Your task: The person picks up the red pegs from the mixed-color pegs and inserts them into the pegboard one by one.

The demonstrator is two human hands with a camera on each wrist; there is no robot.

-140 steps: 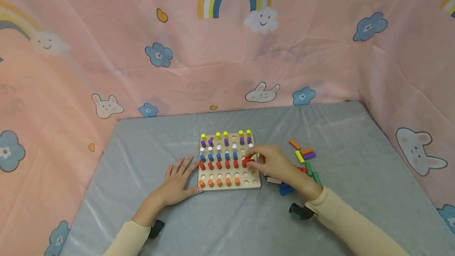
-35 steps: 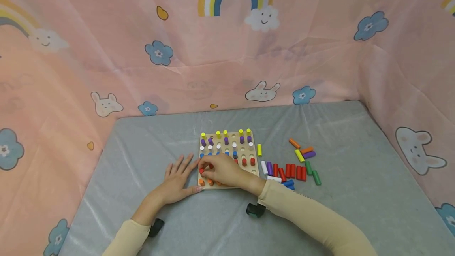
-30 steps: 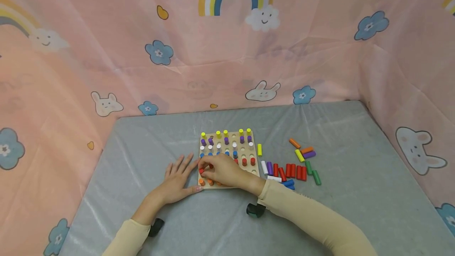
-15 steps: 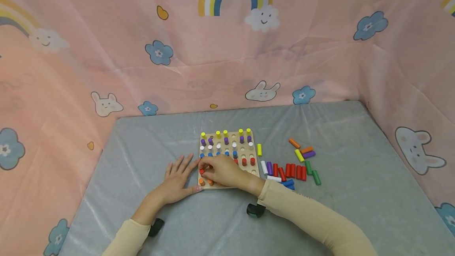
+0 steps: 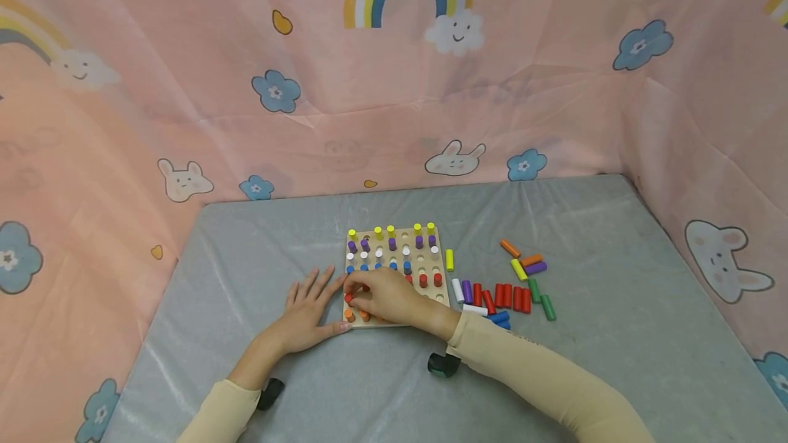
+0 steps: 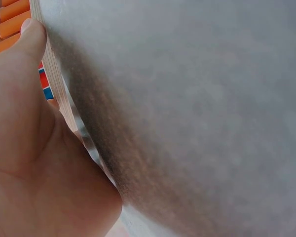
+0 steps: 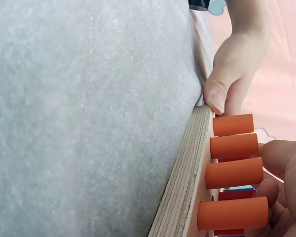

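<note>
A light wooden pegboard (image 5: 394,325) lies on the grey-covered table with rows of coloured pegs standing in it. My left hand (image 5: 308,320) is spread flat at the board's left side, its thumb at the near left corner. My right hand (image 5: 388,296) reaches over the board and pinches a red peg (image 5: 349,298) at the left end, between the red row and the orange row. That hand hides parts of the blue, red and orange rows. Orange pegs (image 7: 234,173) stand in front of its fingers in the right wrist view.
Loose pegs lie right of the board: several red pegs (image 5: 503,295), blue pegs (image 5: 500,318), green pegs (image 5: 548,307), and white, purple, yellow and orange ones. A yellow peg (image 5: 449,260) lies close beside the board. A pink printed cloth (image 5: 394,108) hangs behind the table.
Since the oldest frame my right hand has moved from the board's right side to its left end. A red peg now stands at the red row's right end. The left hand has stayed put.
</note>
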